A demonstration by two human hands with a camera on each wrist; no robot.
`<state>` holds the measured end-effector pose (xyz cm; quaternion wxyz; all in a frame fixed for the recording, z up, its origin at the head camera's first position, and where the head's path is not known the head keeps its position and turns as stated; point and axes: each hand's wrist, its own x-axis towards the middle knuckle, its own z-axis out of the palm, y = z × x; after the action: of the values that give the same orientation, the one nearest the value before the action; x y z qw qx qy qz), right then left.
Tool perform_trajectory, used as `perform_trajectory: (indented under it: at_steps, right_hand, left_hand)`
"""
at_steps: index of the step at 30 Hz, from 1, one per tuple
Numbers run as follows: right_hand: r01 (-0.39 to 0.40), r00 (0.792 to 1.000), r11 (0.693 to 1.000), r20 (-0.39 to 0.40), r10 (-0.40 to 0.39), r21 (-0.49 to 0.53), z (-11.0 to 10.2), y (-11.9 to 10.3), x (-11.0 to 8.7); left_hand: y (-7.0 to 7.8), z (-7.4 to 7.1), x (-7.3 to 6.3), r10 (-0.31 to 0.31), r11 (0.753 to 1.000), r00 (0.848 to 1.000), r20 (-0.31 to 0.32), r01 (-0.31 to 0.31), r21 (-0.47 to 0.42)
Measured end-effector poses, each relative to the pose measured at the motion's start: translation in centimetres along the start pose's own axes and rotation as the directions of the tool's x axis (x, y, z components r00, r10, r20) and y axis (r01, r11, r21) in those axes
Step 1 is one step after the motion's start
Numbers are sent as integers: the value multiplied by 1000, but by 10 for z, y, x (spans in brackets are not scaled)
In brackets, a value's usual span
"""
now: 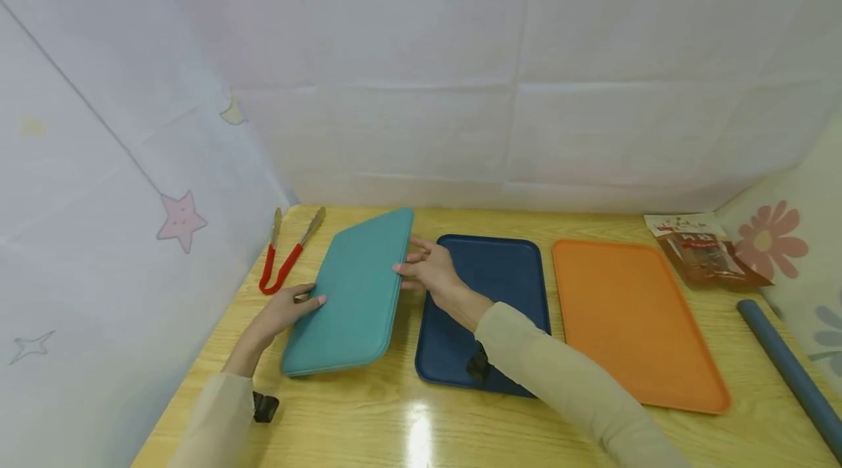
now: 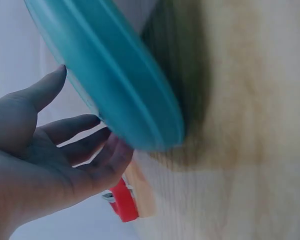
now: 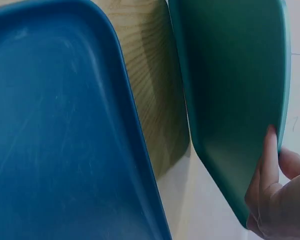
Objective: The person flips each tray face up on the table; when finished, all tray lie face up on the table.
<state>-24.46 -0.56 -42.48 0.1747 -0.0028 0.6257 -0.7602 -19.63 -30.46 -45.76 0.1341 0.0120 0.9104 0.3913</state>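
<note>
A teal tray point(image 1: 358, 285) is tilted on the left side of the table, its right long edge raised and its low left edge near the tabletop. My right hand point(image 1: 434, 274) pinches the raised edge; in the right wrist view the fingers point(image 3: 270, 160) lie along the shaded inner face, with the thumb on the other side. At the tray's left edge is my left hand point(image 1: 279, 314), whose spread fingers and thumb touch the outer face. In the left wrist view the fingertips point(image 2: 102, 119) meet the tray point(image 2: 125, 75) close to its lower corner.
Beside the raised tray lies a dark blue tray point(image 1: 506, 274), then an orange tray point(image 1: 625, 314) to its right. Red-handled tongs point(image 1: 286, 270) are at the back left. A brown packet point(image 1: 704, 252) and a grey-blue roll point(image 1: 789, 365) lie at the right. Cloth walls point(image 1: 460, 110) surround the table.
</note>
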Motion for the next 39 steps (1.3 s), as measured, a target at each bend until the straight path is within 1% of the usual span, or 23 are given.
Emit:
perform_trajectory:
  at_steps: [4,9,11,14,16,17,18,20,22,26,28,30,33,36,38,39]
  right_hand:
    - [-28,999,1000,43,27,5,-3,-3,-2]
    - [-36,995,999,90,33,26,-4,-11,-3]
    - [-43,994,999,102,40,31,-3,-16,-3]
    - [-44,994,999,106,41,32,0,-24,-4]
    - [-39,994,999,100,36,33,2,-30,-4]
    - [-32,995,999,97,28,36,2,-32,-4]
    - [-30,995,999,96,26,44,3,-33,-4]
    - [-33,995,997,100,26,69,6,-36,-4]
    - [-38,994,995,108,28,91,8,-37,-4]
    - [-39,993,993,114,26,114,12,-40,-4]
    - [-30,994,993,112,17,114,13,-41,-5]
    - [-21,994,994,110,9,112,15,-43,-6]
    - [-10,994,993,112,-4,121,19,-46,-7]
    - [7,994,989,108,-23,145,24,-49,-8]
    - [17,994,986,105,-35,165,27,-51,-9]
    - [23,994,985,103,-41,170,28,-52,-10]
  left_hand:
    - [2,7,-25,13,999,999,32,-15,48]
    - [4,13,-51,14,996,999,43,-17,88]
    - [5,13,-61,2,997,999,42,-5,73]
    - [5,13,-75,-4,1000,998,61,3,19]
    - [6,13,-82,7,1000,997,76,-6,-20]
    - [6,13,-85,22,999,996,84,-20,-35]
    - [6,14,-86,34,999,996,87,-30,-43]
    - [7,17,-89,57,998,996,74,-54,-35]
    - [9,21,-92,66,998,997,43,-65,-20]
    - [14,32,-99,75,997,996,-44,-75,-1]
    - [18,37,-103,93,996,992,-87,-92,11]
    - [22,42,-106,117,993,983,-140,-115,21]
    - [28,50,-111,157,987,962,-222,-146,69]
    - [37,60,-115,182,982,937,-299,-157,107]
    - [44,68,-119,197,978,916,-350,-159,135]
    - [47,71,-121,221,972,899,-379,-172,158]
